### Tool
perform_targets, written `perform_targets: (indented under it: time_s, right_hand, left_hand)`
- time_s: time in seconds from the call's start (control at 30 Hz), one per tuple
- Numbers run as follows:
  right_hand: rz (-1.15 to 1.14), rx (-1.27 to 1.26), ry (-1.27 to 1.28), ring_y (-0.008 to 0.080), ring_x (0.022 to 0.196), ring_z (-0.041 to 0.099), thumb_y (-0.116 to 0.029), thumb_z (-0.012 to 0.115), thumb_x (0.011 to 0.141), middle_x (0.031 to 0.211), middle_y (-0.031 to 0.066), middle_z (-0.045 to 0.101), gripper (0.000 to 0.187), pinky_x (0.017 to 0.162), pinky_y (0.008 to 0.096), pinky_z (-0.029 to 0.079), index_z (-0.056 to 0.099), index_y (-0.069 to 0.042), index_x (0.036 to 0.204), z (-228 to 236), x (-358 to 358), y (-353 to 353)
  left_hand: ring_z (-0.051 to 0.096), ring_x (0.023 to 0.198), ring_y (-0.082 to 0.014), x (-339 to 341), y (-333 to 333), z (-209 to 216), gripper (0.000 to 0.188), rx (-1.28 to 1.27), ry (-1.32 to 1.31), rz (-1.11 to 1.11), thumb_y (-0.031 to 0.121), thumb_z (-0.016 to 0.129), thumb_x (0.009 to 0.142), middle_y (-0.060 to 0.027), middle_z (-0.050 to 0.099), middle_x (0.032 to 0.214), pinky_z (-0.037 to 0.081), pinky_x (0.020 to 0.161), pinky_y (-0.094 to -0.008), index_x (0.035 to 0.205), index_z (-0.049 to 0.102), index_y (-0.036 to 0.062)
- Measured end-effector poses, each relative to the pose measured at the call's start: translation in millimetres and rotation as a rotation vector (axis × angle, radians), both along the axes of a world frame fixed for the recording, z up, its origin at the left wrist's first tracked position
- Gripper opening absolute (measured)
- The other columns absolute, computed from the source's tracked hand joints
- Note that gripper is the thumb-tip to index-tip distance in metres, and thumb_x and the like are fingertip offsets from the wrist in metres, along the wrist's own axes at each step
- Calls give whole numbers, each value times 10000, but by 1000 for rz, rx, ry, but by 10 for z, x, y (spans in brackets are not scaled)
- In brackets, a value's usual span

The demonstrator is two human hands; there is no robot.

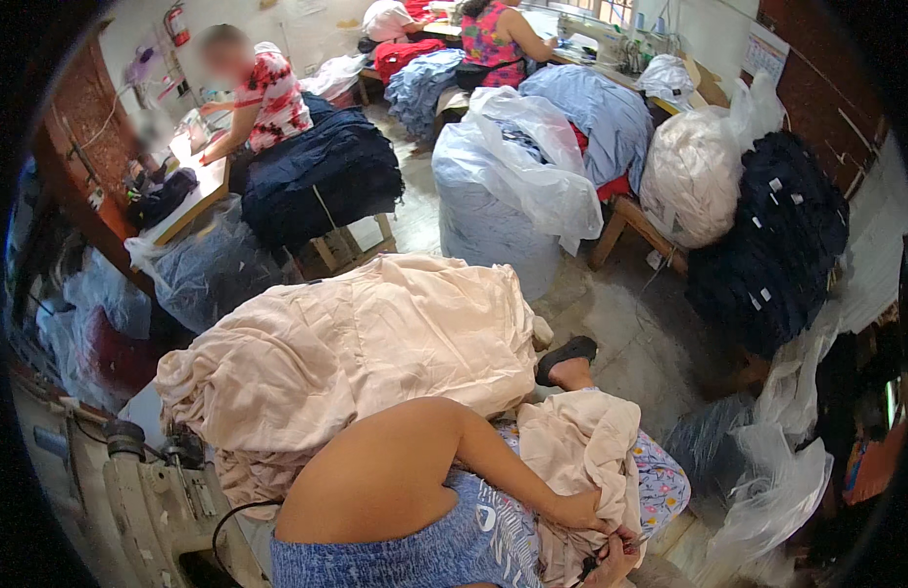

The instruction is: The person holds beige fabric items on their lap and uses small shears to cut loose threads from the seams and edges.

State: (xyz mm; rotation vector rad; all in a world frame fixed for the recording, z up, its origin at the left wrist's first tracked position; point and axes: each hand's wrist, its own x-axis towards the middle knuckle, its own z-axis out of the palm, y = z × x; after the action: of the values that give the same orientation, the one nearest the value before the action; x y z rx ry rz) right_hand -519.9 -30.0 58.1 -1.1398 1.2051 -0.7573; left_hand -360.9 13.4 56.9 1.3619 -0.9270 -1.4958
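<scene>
Sitting with a beige cloth [576, 441] over the lap, so the floral trousers [662, 485] pretty much work as a table: cloth drapes by the knee's far edge and bunches toward the near one, under the hands. Guessing that's to take its weight off the fingers. Left hand [574, 510] is pinching a fold, fingers pressed together, probably to steady that bit. Right hand [615, 561] meets it from the near side, fingers curled close; can't tell if they're closed on the cloth or just against it. Small dark thing beside them, too blurry to call. Big beige pile [424, 333] sits just past the left arm, likely for easy reach, with a sewing machine [160, 519] near its near left corner.
</scene>
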Motion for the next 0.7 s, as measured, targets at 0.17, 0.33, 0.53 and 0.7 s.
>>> perform_targets:
  time_s: [0.17,0.33,0.53,0.7]
  right_hand:
    - [30,32,-27,72,455,414,-50,627,769,595,17,507,129,414,208,314,575,5,873,80,66,24]
    - [-6,48,-30,82,478,433,-76,647,776,589,22,520,158,437,217,334,593,9,898,138,9,3]
    - [32,2,-36,82,487,440,-66,651,772,589,21,527,145,443,226,338,603,2,890,119,-21,61]
    - [-9,19,-50,80,484,437,-57,647,769,579,19,519,129,443,225,335,600,-2,876,135,22,90]
  left_hand:
    - [502,1069,-303,-104,11,-339,877,-4,10,43,400,767,605,-262,504,1141,400,901,-336,1171,341,-117]
    - [524,1024,-252,-75,-18,-114,694,-161,101,67,302,759,647,-180,551,1115,406,888,-325,1140,428,-56]
    - [530,1022,-237,-208,-60,-460,589,-262,73,152,242,749,657,-155,580,1084,403,892,-317,1104,483,-34]
    - [556,983,-259,-233,-85,-543,576,-297,105,152,240,751,639,-183,596,1044,425,863,-323,1075,509,-49]
